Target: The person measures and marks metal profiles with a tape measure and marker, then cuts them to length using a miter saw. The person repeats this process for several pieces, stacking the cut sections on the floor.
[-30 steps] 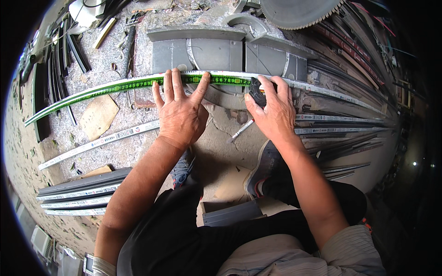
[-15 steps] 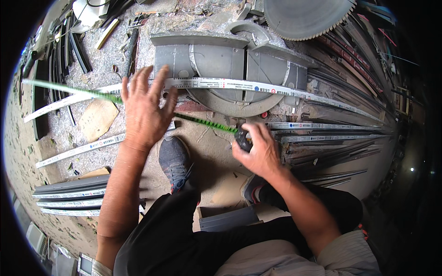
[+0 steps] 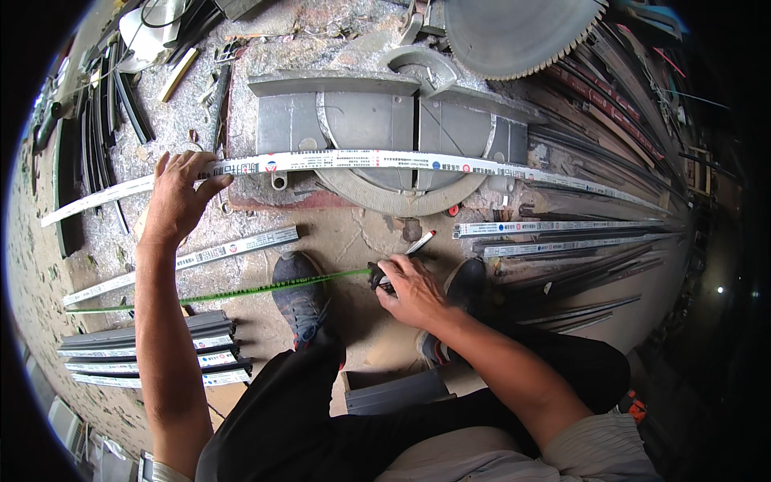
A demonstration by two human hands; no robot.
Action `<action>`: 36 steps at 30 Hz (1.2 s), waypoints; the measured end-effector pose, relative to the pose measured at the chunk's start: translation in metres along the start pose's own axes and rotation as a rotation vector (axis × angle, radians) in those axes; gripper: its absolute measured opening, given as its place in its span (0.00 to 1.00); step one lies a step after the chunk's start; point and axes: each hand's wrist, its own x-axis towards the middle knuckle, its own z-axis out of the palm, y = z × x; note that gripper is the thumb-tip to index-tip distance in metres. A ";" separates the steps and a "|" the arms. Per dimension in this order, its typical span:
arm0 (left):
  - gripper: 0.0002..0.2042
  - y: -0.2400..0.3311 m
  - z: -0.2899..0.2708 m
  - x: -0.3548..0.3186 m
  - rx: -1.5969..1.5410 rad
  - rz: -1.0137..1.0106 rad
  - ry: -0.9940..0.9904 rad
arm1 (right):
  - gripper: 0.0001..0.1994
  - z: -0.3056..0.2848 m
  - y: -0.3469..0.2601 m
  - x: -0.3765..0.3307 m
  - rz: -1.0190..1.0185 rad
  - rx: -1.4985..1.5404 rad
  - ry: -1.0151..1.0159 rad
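Note:
My left hand (image 3: 178, 197) grips the long white aluminium profile (image 3: 361, 161) that lies across the grey miter saw base (image 3: 369, 120), holding it near its left end. My right hand (image 3: 409, 289) is low, near my shoes, closed on a dark tape measure case (image 3: 377, 275) together with a red-and-white marker (image 3: 420, 242). The green tape blade (image 3: 225, 294) runs from the case out to the left, over my left shoe (image 3: 299, 297).
The saw's toothed round blade (image 3: 514, 32) is raised at the top. Shorter white profiles (image 3: 554, 227) lie on the right, another (image 3: 193, 259) on the left. Grey profiles are stacked at lower left (image 3: 152, 353). Dark strips and scrap lie on the dusty floor at upper left.
The tape measure has come off the profile and dropped toward my feet with my right hand. My left hand has shifted left and taken hold of the white profile.

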 end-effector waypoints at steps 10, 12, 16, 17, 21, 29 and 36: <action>0.24 0.015 0.016 0.030 -0.007 0.176 0.241 | 0.08 -0.080 0.040 0.029 0.270 0.442 0.615; 0.27 0.026 0.015 0.042 -0.016 0.161 0.217 | 0.13 -0.096 0.075 0.040 0.351 0.487 0.714; 0.33 0.042 0.024 0.059 -0.049 0.120 0.287 | 0.19 -0.143 0.098 0.065 0.605 0.907 0.772; 0.34 0.044 0.029 0.064 -0.053 0.135 0.297 | 0.19 -0.151 0.107 0.071 0.635 0.969 0.800; 0.37 0.059 0.027 0.071 -0.066 0.126 0.247 | 0.20 -0.174 0.127 0.094 0.709 1.072 0.878; 0.42 0.023 0.007 0.072 0.173 0.134 0.137 | 0.17 -0.189 0.158 0.111 0.794 1.044 0.853; 0.43 0.021 0.007 0.078 0.102 0.078 0.109 | 0.17 -0.204 0.183 0.120 0.782 1.014 0.789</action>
